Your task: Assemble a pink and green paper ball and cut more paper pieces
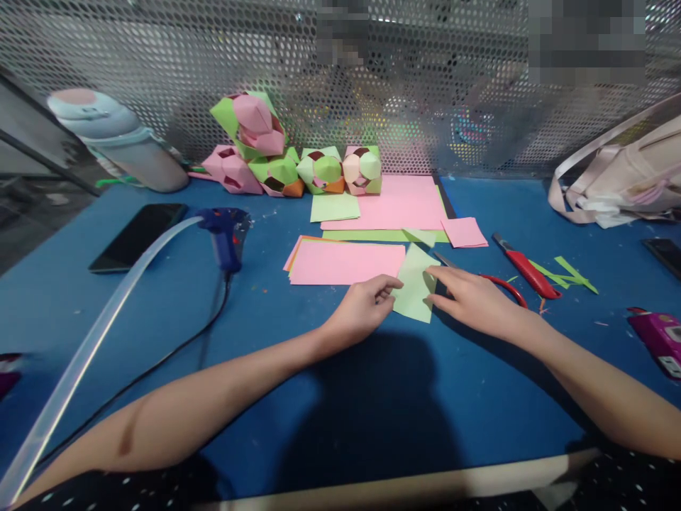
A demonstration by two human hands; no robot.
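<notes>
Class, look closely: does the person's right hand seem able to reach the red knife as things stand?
Probably yes: the red knife lies close to the right hand with nothing on top, though the scissors lie partly between them.

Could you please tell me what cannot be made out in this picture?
- Head view: the middle of the scissors, hidden behind the right hand.
- Head view: the rest of the bag, cut off by the right edge.
- Head view: most of the large green sheet, covered by the large pink sheet.
- Head view: what the coloured things are, blurred behind the metal mesh.
</notes>
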